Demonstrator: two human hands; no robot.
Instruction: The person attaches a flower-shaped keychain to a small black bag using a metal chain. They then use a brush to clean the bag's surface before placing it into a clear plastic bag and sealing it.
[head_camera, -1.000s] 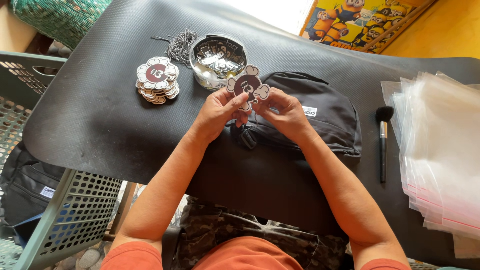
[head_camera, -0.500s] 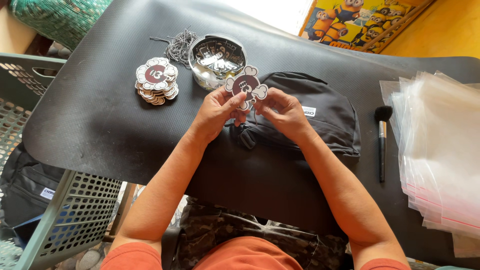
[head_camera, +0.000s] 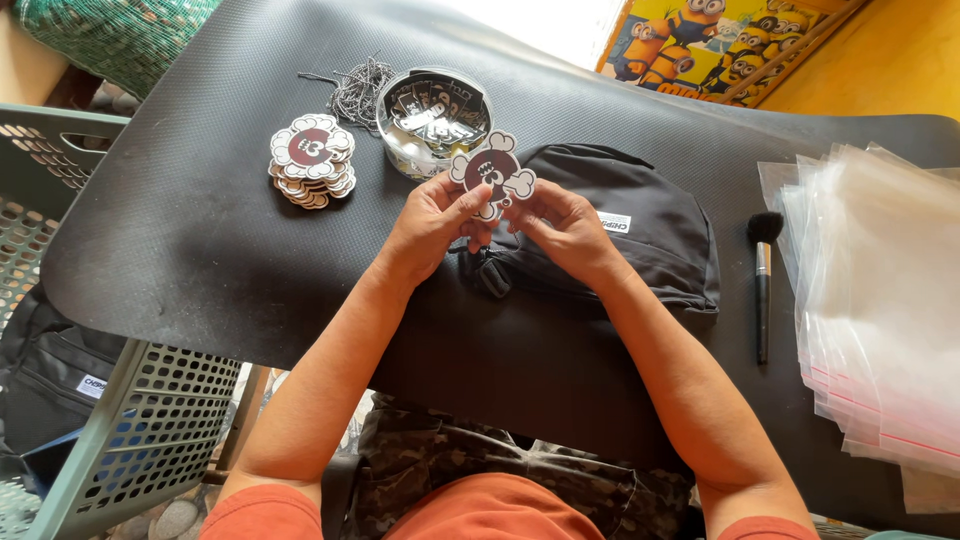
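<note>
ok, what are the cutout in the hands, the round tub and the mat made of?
Cutout: looks like glossy printed acrylic or stiff card; flat, holds its shape, hard to say which. Round tub: clear plastic, see-through wall with glare. Mat: black, matte, finely textured, likely rubber or foam. Both hands hold the cutout.

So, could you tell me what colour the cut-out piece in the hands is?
Dark maroon centre with white lobes, on the cut-out piece, head view.

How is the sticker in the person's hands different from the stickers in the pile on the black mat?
The held sticker is a single piece, while the pile of stickers has many stacked together. The held sticker is lifted and pinched between the left hand and the right hand; the pile of stickers lies flat on the black mat, untouched. Both show the same lobed white outline with a dark red centre.
</note>
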